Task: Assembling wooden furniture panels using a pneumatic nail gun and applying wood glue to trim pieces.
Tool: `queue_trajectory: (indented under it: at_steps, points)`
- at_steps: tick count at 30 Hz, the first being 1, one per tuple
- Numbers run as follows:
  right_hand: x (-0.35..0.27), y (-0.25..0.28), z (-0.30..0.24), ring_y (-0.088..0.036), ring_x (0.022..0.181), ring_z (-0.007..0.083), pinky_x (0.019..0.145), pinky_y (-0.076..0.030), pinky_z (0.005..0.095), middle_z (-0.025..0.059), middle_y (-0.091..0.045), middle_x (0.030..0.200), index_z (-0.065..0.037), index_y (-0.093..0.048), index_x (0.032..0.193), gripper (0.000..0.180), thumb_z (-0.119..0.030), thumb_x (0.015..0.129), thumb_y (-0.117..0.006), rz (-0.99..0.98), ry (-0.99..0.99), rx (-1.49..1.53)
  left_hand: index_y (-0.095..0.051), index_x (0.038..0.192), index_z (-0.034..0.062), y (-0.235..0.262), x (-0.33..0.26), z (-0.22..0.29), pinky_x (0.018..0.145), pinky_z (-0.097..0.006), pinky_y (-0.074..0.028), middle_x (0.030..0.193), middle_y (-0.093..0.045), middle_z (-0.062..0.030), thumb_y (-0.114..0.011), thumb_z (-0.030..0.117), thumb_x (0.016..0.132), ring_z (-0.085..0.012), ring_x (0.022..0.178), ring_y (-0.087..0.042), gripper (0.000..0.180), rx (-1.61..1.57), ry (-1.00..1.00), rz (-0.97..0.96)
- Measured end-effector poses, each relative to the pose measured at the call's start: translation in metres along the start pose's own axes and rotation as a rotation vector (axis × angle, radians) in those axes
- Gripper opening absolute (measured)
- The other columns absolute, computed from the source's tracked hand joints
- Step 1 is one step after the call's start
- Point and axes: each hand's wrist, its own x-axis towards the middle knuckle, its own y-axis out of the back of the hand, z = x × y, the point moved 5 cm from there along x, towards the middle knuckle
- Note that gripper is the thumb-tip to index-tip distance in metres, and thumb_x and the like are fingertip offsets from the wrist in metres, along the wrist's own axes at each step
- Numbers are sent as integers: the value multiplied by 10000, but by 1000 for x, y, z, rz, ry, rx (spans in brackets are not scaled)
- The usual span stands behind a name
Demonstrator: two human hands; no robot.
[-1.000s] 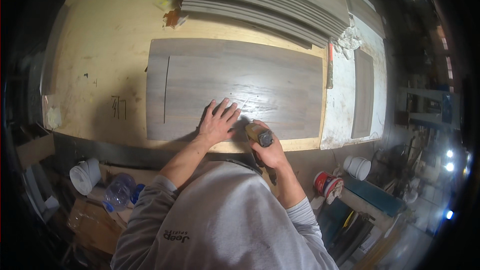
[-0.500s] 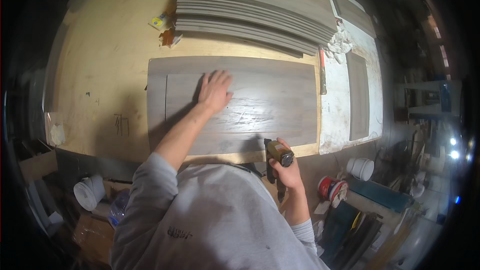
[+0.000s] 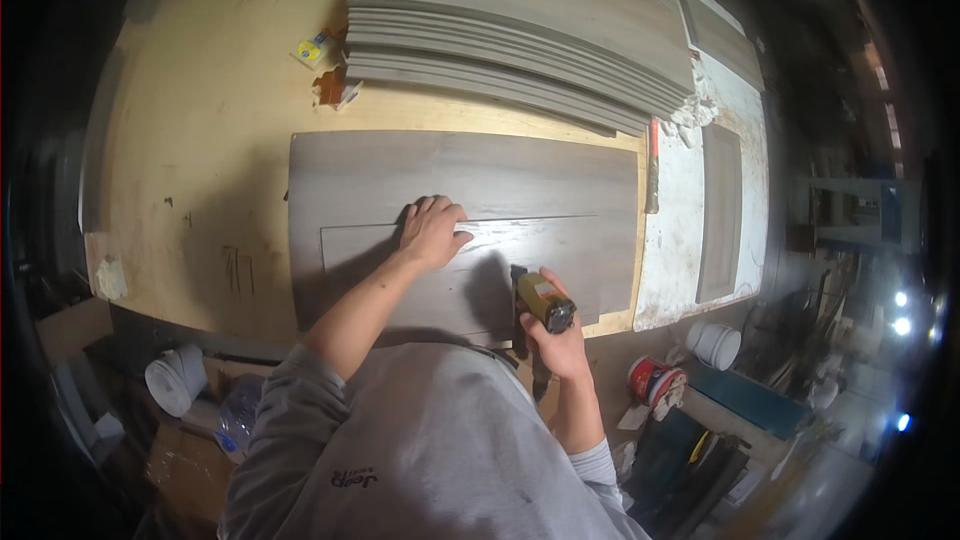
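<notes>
A large grey-brown wood panel lies flat on the bench. A smaller panel of the same colour rests on it, nearer to me, with its far edge showing as a dark line. My left hand lies palm down across that edge, fingers stretched out and thumb apart, holding nothing. In my right hand is a nail gun with a yellow-green body and dark nose, gripped by its handle above the near right part of the panels. My palm hides most of the handle.
Beyond the panel stands a stack of grey boards. A hammer lies right of the panel, near a crumpled white rag and a narrow framed panel. Buckets and a red-and-white tub stand below the bench edge.
The smaller panel has slid toward me over the large one, with my left hand moving nearer along with it. My right hand has carried the nail gun slightly left and forward.
</notes>
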Motion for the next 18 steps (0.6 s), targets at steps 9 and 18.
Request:
queue_trajectory:
  at_steps: [9, 18]
  points:
    - [79, -38, -18, -521, 528, 100, 467, -424, 278, 25, -605, 829, -98, -449, 1511, 707, -73, 850, -697, -115, -118, -80, -635, 1250, 142, -7, -9, -8, 1062, -436, -338, 1272, -542, -56, -747, 211, 882, -247, 1283, -455, 390, -27, -57, 83]
    - [91, -48, -20, -529, 504, 113, 454, -431, 283, 35, -615, 824, -105, -452, 1511, 703, -78, 850, -689, -131, -133, -120, -615, 1232, 136, -12, -14, -15, 1046, -438, -348, 1263, -538, -75, -742, 112, 787, -297, 1256, -447, 464, -69, -127, 148]
